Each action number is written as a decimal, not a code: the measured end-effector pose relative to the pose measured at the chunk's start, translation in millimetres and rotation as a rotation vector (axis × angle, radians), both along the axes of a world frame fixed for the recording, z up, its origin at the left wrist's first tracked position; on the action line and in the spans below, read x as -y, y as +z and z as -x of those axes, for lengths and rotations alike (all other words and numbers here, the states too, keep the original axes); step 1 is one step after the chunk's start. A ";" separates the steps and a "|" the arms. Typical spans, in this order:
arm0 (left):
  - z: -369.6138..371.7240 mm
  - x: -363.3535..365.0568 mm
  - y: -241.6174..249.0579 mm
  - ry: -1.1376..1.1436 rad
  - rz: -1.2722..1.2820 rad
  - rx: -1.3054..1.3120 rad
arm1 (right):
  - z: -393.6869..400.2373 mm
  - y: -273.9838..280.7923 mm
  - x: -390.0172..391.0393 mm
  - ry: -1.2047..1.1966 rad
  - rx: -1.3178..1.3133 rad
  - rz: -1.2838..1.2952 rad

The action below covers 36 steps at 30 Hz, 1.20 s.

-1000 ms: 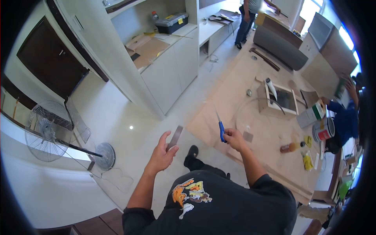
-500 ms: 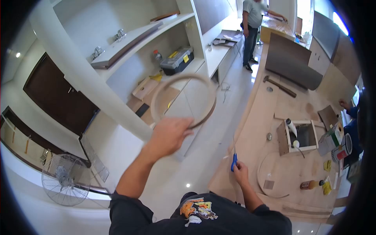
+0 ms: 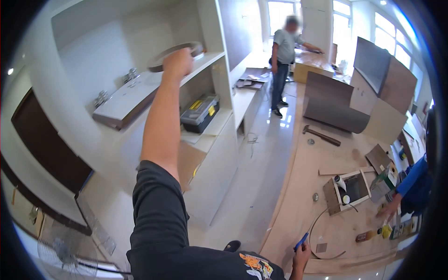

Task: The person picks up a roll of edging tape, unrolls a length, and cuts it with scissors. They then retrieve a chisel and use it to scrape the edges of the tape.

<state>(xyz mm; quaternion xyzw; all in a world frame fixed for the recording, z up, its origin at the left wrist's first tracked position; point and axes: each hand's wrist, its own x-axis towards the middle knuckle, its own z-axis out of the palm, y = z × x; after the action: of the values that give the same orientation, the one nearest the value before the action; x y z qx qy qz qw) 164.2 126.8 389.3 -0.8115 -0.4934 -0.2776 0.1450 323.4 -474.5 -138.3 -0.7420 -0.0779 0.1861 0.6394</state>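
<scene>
My left hand (image 3: 178, 63) is stretched far forward, its fingers closed round a brown ring-shaped coil of edge banding (image 3: 157, 64). The coil is raised at the shelf with the sink, overlapping the niche wall in this view. Low on the right, my right hand (image 3: 302, 255) grips a blue-handled tool (image 3: 301, 241) over the wooden table (image 3: 291, 205); its working end barely shows. Just right of that hand, a thin curved strip (image 3: 332, 258) lies on the tabletop around a small square piece (image 3: 321, 248).
A white sink top (image 3: 123, 100) and a toolbox (image 3: 200, 113) sit on the shelves. The table holds a hammer (image 3: 322, 135), an open wooden box (image 3: 347, 191) and bottles (image 3: 366, 235). A person (image 3: 283, 56) stands behind; a co-worker's blue sleeve (image 3: 413, 179) reaches in from the right.
My left hand has moved up and forward with the coil, from over the floor to the shelf. My right hand keeps the blue-handled tool. The co-worker's hand now reaches over the table.
</scene>
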 end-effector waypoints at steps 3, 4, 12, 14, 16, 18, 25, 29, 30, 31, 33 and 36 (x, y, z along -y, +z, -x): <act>1.3 -29.6 6.5 0.153 0.047 -0.039 | 17.5 -0.9 2.0 -0.112 -0.003 0.014; 1.4 -33.0 8.8 0.160 0.081 -0.035 | 21.0 7.5 1.9 -0.105 0.001 0.024; 15.4 -70.5 -11.0 0.169 0.183 -0.077 | 31.6 6.1 -9.4 -0.138 0.034 0.052; 13.7 -75.3 -13.4 0.148 0.201 -0.007 | 35.3 8.5 -14.9 -0.157 0.042 0.049; 16.7 -86.6 -13.4 0.132 0.238 0.044 | 38.6 9.5 -17.1 -0.139 0.048 0.026; 15.9 -79.1 -13.7 0.110 0.157 -0.011 | 43.4 13.2 -19.8 -0.126 0.044 0.008; 5.3 -75.6 -9.8 0.118 0.179 0.059 | 47.1 7.8 -14.8 -0.144 0.046 0.005; 14.5 -80.8 -14.1 0.124 0.235 0.074 | 49.2 11.8 -14.0 -0.144 0.057 0.044; 19.1 -77.8 -13.1 0.138 0.255 0.057 | 50.1 10.8 -13.9 -0.153 0.054 0.025; 23.5 -74.7 -12.0 0.153 0.277 0.039 | 50.8 8.9 -14.2 -0.163 0.051 0.006; 30.8 -83.6 -16.2 0.187 0.251 0.126 | 53.6 11.5 -14.7 -0.173 0.047 -0.014; 34.9 -84.9 -18.0 0.266 0.261 0.230 | 57.6 16.5 -18.0 -0.177 0.045 -0.017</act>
<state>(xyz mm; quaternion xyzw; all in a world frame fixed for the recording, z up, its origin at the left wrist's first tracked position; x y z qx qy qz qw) 129.2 211.6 371.3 -0.7142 -0.6411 -0.2804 0.0169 265.8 -456.6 -121.8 -0.7446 -0.0279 0.1116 0.6576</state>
